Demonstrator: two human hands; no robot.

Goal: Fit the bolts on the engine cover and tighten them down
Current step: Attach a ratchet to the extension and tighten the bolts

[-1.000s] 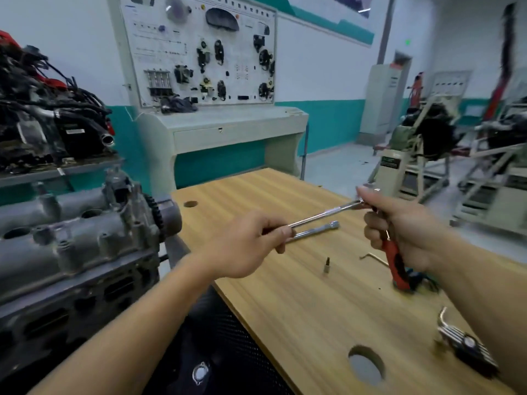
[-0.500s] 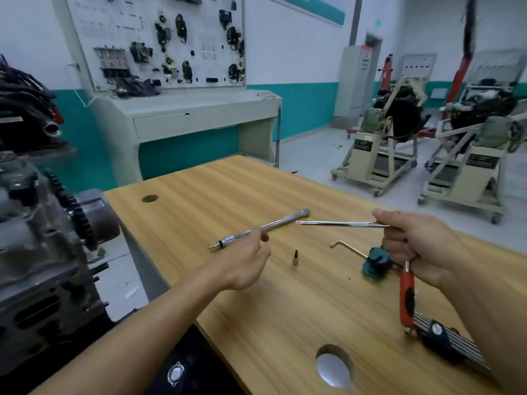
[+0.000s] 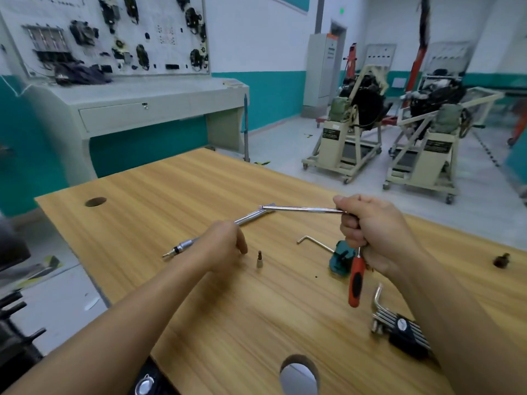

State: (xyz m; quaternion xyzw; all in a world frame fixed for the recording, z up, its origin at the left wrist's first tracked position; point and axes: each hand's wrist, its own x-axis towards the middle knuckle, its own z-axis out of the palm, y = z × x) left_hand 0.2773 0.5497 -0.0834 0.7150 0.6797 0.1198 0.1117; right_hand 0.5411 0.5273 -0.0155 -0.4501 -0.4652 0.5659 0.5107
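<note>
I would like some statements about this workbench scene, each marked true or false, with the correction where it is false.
1. The right hand holds a red-handled tool. True.
2. The small bit lies flat on the table. False: it stands upright.
3. The left hand is on the long silver bar. True.
4. The hex key set is in the left hand. False: it lies on the table by the right forearm.

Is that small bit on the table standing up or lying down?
Standing: the bit rests on its wider base on the table, narrow tip pointing up.
</note>
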